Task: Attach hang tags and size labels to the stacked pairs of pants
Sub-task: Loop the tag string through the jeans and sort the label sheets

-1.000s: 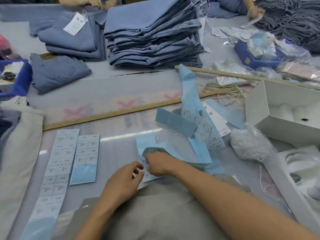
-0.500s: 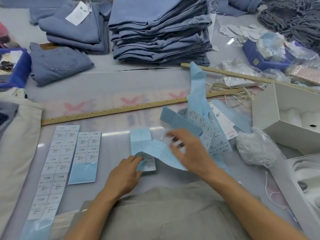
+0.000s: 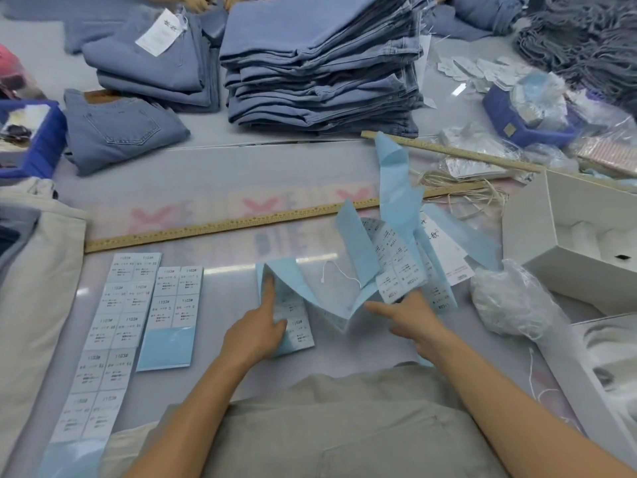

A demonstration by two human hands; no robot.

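A tall stack of blue jeans (image 3: pixel 320 63) stands at the back centre. Beside it is a lower stack (image 3: pixel 148 70) with a white hang tag (image 3: pixel 158 32) on top. A tangled blue-backed strip of size labels (image 3: pixel 396 267) lies in front of me. My left hand (image 3: pixel 256 326) presses its near end flat with straight fingers. My right hand (image 3: pixel 410 315) has its fingers spread, index out, under the raised part of the strip. Two flat label sheets (image 3: pixel 113 322) lie at the left. Beige pants (image 3: pixel 344 426) lie at the near edge.
One wooden ruler (image 3: pixel 224 225) crosses the table and another (image 3: pixel 448 151) lies at the back right. An open white box (image 3: pixel 568 229) and a plastic bag of strings (image 3: pixel 510 301) sit at the right. A blue bin (image 3: pixel 38 143) and one folded pair of jeans (image 3: pixel 117 129) are at the left.
My right hand left the near end of the strip, swept up and right, and now lifts its tangled part. My left hand moved forward onto the strip's near end.
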